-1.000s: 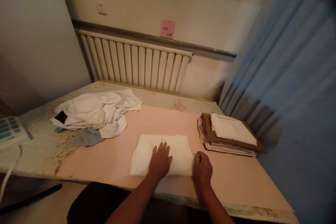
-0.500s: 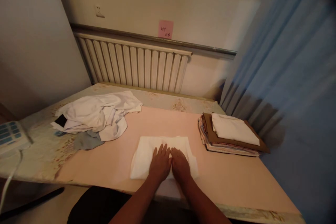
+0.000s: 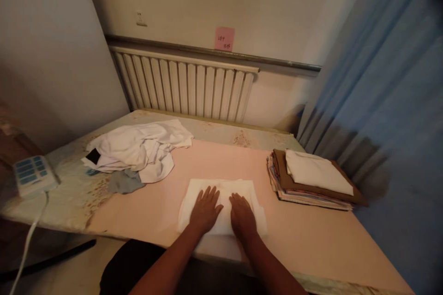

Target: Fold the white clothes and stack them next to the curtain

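Head view: your left hand (image 3: 205, 209) and right hand (image 3: 242, 215) lie flat, palms down, fingers spread, side by side on the folded white cloth (image 3: 224, 188); neither is gripping anything. The cloth sits near the front edge of the pink table (image 3: 311, 235), centre. Loose white clothes pile (image 3: 138, 147) is back-left, well apart. Stack of folded cloths (image 3: 313, 177) is at right, near the blue curtain (image 3: 387, 101). Power strip (image 3: 32, 175) is at far left.
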Tool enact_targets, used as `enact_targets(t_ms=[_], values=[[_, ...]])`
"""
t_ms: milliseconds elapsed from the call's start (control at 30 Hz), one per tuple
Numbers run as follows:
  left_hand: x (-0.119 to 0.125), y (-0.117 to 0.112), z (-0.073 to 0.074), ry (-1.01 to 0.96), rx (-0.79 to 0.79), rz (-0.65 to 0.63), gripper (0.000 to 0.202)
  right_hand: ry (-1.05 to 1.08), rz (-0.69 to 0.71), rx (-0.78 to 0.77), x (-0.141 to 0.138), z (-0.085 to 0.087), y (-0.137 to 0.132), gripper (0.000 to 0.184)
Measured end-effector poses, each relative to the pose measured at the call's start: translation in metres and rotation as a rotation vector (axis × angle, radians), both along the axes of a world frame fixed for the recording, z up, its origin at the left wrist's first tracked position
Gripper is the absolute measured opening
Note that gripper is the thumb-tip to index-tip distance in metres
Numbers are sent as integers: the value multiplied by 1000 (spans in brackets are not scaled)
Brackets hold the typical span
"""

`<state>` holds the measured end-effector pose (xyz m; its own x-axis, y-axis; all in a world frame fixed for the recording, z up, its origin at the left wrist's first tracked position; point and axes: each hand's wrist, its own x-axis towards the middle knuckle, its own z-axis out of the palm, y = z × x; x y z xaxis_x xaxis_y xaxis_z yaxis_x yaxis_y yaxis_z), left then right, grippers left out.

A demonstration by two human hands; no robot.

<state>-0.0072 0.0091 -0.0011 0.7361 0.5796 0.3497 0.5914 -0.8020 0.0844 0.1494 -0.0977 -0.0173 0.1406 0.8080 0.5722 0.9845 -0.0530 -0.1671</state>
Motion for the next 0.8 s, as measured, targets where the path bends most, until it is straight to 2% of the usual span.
enact_targets(t_ms=[233,400,800], values=[[-28,25,3,67,-17,118,53,-14,-7,25,-1,4,0,43],[-33,27,6,86,-34,177,53,2,-13,22,-2,2,0,44],[-58,32,-2,82,-57,305,52,-5,-8,59,0,-3,1,40]])
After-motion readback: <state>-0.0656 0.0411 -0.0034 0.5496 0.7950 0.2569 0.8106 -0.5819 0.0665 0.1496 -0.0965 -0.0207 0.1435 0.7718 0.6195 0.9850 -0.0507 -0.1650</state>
